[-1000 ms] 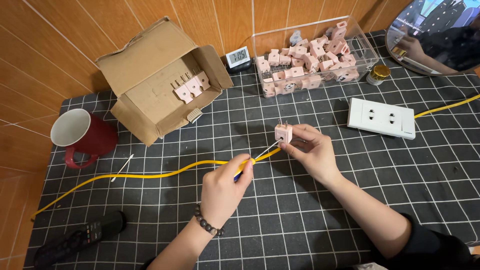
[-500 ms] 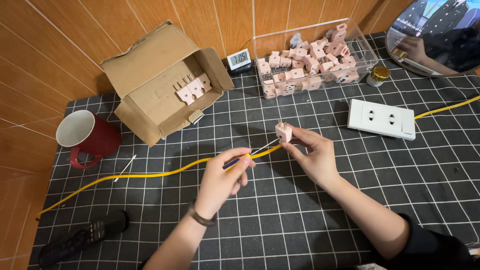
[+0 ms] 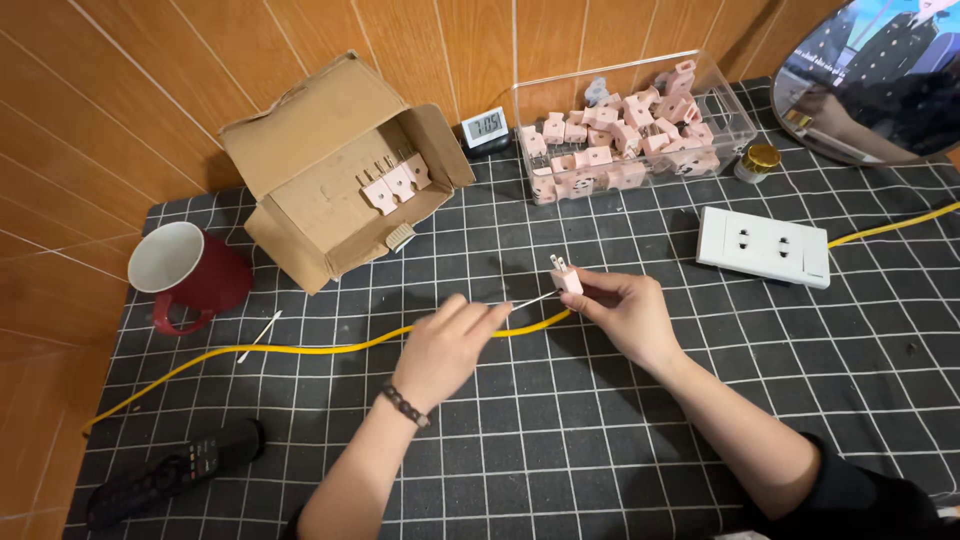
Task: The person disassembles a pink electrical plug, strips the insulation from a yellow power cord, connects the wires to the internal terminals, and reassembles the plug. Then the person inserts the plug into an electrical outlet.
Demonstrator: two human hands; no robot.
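My right hand [image 3: 625, 310] pinches a small pink plug adapter [image 3: 566, 276] with its two metal prongs pointing up, held just above the gridded mat. My left hand [image 3: 447, 345] holds the near end of a thin white stick [image 3: 533, 300] whose far tip touches the adapter's side. A yellow cable [image 3: 330, 349] runs across the mat under both hands.
An open cardboard box [image 3: 330, 170] with pink adapters lies at the back left. A clear bin [image 3: 630, 130] full of them stands at the back. A white double socket [image 3: 764, 246], red mug [image 3: 185, 272], black remote [image 3: 175, 470], small clock [image 3: 486, 127], second stick [image 3: 259, 336] and round mirror [image 3: 880, 80] surround the hands.
Both hands and the adapter have shifted slightly left and nearer; the stick stays against the adapter and the adapter's prongs now point upward.
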